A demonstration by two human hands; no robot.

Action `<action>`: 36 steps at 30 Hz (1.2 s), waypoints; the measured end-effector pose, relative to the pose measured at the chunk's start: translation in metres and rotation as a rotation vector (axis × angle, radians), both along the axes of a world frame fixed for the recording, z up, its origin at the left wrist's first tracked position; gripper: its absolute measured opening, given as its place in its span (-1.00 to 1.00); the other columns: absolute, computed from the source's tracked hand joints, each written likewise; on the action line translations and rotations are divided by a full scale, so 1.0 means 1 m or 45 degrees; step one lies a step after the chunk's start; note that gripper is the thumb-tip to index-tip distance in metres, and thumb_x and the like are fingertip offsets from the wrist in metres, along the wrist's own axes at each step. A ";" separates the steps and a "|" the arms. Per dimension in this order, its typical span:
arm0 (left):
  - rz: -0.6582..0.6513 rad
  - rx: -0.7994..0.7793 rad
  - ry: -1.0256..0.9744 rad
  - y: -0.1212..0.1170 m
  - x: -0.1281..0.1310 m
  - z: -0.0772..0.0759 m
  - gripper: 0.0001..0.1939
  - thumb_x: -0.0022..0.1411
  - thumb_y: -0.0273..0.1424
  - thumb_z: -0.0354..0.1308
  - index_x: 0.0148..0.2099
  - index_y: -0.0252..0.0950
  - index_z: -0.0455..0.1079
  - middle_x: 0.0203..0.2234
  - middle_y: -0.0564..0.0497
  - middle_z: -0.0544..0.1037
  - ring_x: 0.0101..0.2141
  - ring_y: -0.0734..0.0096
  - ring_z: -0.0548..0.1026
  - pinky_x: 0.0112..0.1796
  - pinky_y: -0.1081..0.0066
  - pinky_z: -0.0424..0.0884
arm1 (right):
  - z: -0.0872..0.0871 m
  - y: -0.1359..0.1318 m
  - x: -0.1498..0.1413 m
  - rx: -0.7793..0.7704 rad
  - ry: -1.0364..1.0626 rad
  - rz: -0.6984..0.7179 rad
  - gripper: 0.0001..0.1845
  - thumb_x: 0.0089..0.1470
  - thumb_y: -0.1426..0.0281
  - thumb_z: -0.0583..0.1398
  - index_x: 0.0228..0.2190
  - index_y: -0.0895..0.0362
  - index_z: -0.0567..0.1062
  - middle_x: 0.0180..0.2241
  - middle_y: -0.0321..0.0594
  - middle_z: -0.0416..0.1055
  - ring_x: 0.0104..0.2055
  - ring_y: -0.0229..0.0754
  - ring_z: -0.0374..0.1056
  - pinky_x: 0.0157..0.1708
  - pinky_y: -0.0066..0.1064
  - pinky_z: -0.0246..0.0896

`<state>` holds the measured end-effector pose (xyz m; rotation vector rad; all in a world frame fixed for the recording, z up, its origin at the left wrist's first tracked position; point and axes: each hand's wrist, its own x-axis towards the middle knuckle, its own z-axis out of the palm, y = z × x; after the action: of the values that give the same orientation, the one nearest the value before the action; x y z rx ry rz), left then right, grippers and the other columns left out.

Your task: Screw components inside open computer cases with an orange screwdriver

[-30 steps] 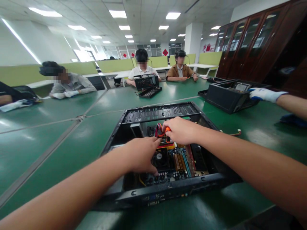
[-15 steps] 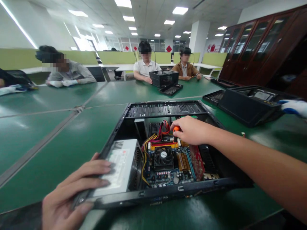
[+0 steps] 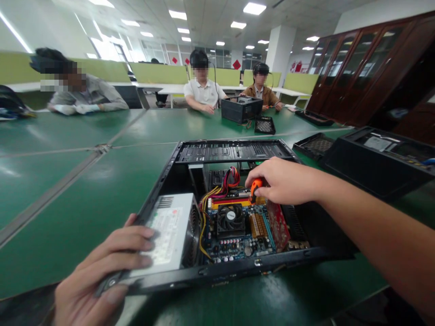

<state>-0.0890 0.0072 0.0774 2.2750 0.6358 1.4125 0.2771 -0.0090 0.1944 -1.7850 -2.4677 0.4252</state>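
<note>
An opened black computer case (image 3: 234, 270) lies flat in front of me, its insides facing up. My left hand (image 3: 102, 267) grips its near left corner, thumb outside and fingers over the silver power supply (image 3: 170, 231). Above the motherboard (image 3: 224, 251), my right hand (image 3: 282, 181) is closed on an orange and black screwdriver (image 3: 256, 184), held upright; its tip is hidden from view. Left of and nearer than the screwdriver is the CPU fan (image 3: 231, 218). Bundled cables (image 3: 232, 177) run behind the fan, and a red card (image 3: 277, 226) stands to the right.
Another black case (image 3: 370, 167) and a black panel (image 3: 314, 144) are on the green table (image 3: 136, 167) at right. Across the table, a co-worker (image 3: 204, 90) has a computer case (image 3: 241, 108); other people sit at both sides. Wooden cabinets (image 3: 360, 68) stand at back right.
My right hand has shifted slightly right with the screwdriver, whose handle now leans a little differently. Across the table, the co-worker's case has turned and moved right. The gloved hand at right has mostly left view.
</note>
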 end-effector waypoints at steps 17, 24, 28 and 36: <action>-0.045 -0.009 -0.029 -0.002 0.005 0.003 -0.82 0.22 -0.29 0.15 -0.23 -0.15 0.58 -0.26 -0.02 0.55 -0.15 0.09 0.51 0.26 -0.04 0.20 | -0.012 0.002 -0.007 -0.006 -0.217 0.053 -0.56 0.16 0.03 0.21 -0.41 0.12 0.67 -0.45 -0.09 0.60 -0.35 -0.03 0.49 -0.39 -0.31 0.20; -0.072 -0.049 0.012 -0.004 0.003 0.005 -0.83 0.19 -0.30 0.16 -0.22 -0.17 0.56 -0.27 -0.02 0.57 -0.12 0.08 0.51 0.27 -0.04 0.18 | 0.022 -0.017 0.000 -0.107 -0.076 0.280 -0.69 0.10 0.52 0.21 -0.13 0.06 0.63 -0.20 -0.24 0.63 -0.19 -0.12 0.51 -0.20 -0.38 0.26; -0.112 -0.028 0.020 -0.005 0.003 0.005 -0.84 0.18 -0.35 0.17 -0.22 -0.21 0.56 -0.28 -0.03 0.58 -0.13 0.11 0.52 0.25 -0.02 0.20 | 0.058 -0.022 -0.011 0.053 0.051 0.219 -0.73 0.07 0.48 0.25 -0.18 0.01 0.63 -0.31 -0.34 0.61 -0.38 -0.21 0.46 -0.39 -0.44 0.22; -0.066 -0.065 -0.044 -0.011 0.010 0.010 -0.80 0.25 -0.24 0.16 -0.27 -0.19 0.56 -0.34 -0.02 0.58 -0.16 0.16 0.55 0.24 0.00 0.22 | 0.021 0.010 -0.068 -0.030 0.000 0.436 -0.69 0.13 0.50 0.19 -0.10 0.14 0.60 -0.18 -0.13 0.61 -0.19 -0.10 0.48 -0.17 -0.36 0.30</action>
<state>-0.0787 -0.0035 0.0870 2.2067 0.5907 1.3921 0.2088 0.0007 0.2149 -1.3656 -2.7841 0.4743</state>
